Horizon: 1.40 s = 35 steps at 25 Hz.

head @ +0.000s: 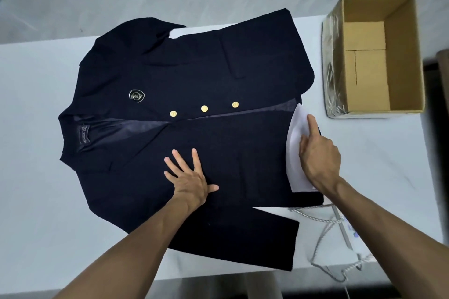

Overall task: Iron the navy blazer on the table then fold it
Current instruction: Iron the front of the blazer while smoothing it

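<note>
The navy blazer (194,75) lies spread flat on the white table (36,153), collar to the left and hem to the right, with three gold buttons and a chest badge showing. My left hand (188,179) presses flat on the near front panel with fingers spread. My right hand (318,153) grips the white iron (295,150), index finger stretched along its top. The iron sits on the blazer's right hem edge, its tip pointing away from me.
An open cardboard box (401,56) stands on the table's far right corner. The iron's braided cord (325,233) loops across the near right part of the table and over its front edge. Grey floor lies beyond the table.
</note>
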{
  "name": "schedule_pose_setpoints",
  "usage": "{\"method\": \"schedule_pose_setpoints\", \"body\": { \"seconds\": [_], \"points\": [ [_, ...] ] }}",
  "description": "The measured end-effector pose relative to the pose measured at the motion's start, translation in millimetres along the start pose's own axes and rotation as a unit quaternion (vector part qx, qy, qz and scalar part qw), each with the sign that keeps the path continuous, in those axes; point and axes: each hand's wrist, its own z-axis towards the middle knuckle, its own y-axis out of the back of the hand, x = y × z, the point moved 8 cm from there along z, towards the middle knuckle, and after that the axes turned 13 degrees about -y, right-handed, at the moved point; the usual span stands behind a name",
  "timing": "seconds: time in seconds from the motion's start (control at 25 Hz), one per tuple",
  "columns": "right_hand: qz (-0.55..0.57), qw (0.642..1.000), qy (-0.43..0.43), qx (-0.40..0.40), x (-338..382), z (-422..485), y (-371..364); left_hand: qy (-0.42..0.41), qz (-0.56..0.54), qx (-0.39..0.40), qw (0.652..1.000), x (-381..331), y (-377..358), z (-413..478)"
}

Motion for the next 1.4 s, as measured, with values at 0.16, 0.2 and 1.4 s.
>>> {"method": "schedule_pose_setpoints", "body": {
  "seconds": [0.16, 0.2, 1.4],
  "points": [
    [0.025, 1.000, -0.002, 0.005, 6.3, -8.8, 6.4, -0.015, -0.002, -0.023, 1.000, -0.2, 3.9, -6.5],
    [0.040, 0.999, 0.016, 0.009, 13.1, -15.6, 9.9, -0.024, -0.002, -0.035, 0.999, 1.0, 6.3, -10.7],
    [0.270, 0.943, -0.019, 0.192, 158.3, -59.5, -16.4, -0.048, -0.246, -0.341, 0.906, 199.4, 107.6, 0.2]
  ]
}}
